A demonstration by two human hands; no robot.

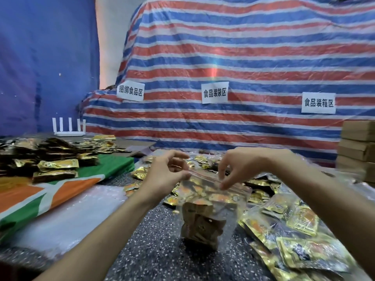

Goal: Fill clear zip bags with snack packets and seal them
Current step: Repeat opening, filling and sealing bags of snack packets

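The clear zip bag (pixel 211 207) stands upright in the middle of the scene, its long axis vertical and its mouth pointing up. It is stuffed with gold and orange snack packets (pixel 203 220). Its bottom hangs down at the speckled bench (pixel 154 250) (whether it actually touches is hard to tell). The red zip strip along the top runs left to right, sloping a little down toward the right.

Both hands are at that top edge, with the bag hanging below and between them. The left hand (pixel 166 171) pinches the left end of the strip between thumb and curled fingers. The right hand (pixel 243 167) comes down from above, its fingertips pinching the strip nearer the right end.

Loose packets (pixel 261 191) lie scattered on the bench just behind the bag, and filled bags (pixel 300 240) are heaped at the near right. At the left a pile of packets (pixel 50 157) sits on a green, orange and white sheet (pixel 60 189), with a white router (pixel 69 128) beyond it. Cardboard boxes (pixel 359 147) are stacked at the far right. A striped tarp (pixel 223 47) with paper labels (pixel 214 92) fills the background.
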